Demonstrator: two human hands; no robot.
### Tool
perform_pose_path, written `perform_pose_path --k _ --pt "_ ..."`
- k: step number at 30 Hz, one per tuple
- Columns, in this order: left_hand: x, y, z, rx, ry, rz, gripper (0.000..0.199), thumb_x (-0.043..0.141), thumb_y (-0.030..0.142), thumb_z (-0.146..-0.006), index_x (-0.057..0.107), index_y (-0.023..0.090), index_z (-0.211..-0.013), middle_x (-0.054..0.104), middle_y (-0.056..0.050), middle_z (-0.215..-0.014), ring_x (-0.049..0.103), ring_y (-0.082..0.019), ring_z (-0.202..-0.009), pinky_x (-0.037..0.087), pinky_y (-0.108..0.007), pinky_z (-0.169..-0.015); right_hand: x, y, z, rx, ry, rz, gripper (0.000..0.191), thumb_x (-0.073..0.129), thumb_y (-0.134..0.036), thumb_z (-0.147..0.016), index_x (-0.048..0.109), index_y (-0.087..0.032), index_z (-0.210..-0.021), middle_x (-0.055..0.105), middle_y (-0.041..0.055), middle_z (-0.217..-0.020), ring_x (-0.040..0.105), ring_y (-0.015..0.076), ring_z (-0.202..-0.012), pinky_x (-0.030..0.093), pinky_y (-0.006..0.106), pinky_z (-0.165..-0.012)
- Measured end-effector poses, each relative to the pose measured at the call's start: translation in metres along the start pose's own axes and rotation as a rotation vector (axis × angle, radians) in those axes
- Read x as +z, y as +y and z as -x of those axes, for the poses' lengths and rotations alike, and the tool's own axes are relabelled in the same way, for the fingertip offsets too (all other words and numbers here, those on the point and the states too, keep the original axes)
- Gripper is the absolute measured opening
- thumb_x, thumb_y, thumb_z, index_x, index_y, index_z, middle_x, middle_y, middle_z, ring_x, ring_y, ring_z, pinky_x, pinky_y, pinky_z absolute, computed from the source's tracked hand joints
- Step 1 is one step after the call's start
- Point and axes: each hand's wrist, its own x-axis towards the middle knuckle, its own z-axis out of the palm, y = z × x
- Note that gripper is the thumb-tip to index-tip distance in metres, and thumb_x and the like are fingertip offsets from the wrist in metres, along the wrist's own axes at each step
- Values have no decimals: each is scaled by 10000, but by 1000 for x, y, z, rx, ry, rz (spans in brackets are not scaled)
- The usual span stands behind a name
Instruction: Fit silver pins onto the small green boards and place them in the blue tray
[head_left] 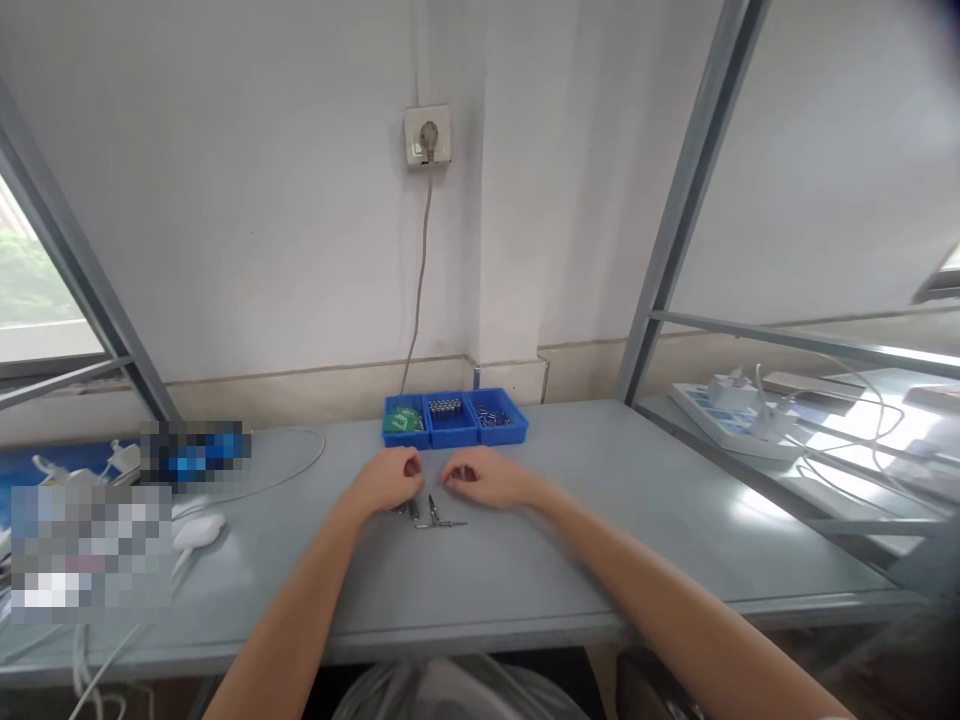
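My left hand [385,479] is just in front of the blue bins, its fingers curled together in a pinch. Facing it across a small gap, my right hand [489,477] is closed too, thumb and fingertips pressed together. Whatever either hand pinches is too small to make out. Between and below them, a few slim metal pieces lie on the grey table: a dark pointed one [432,508] and a thin silver rod [450,524]. Another short dark metal piece [414,510] rests under my left hand, partly covered by it.
Three joined blue bins stand at the back: one with green boards [403,420], one with rows of metal cylinders [445,407], one with small loose metal parts [493,416]. White cables and a white plug [199,532] lie left. Grey metal posts [679,200] frame the table [600,540].
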Motion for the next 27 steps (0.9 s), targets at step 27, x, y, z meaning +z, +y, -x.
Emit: perform_pose_path --k 27 --pt "5 5 -2 51 37 -19 167 497 239 -802 644 207 -874 665 -54 -855 600 -204 -810 415 -287 -673 12 7 -2 59 -49 671 226 425 -78 -850 591 -137 -990 527 136 -1053 486 250 -958 428 346 -760"
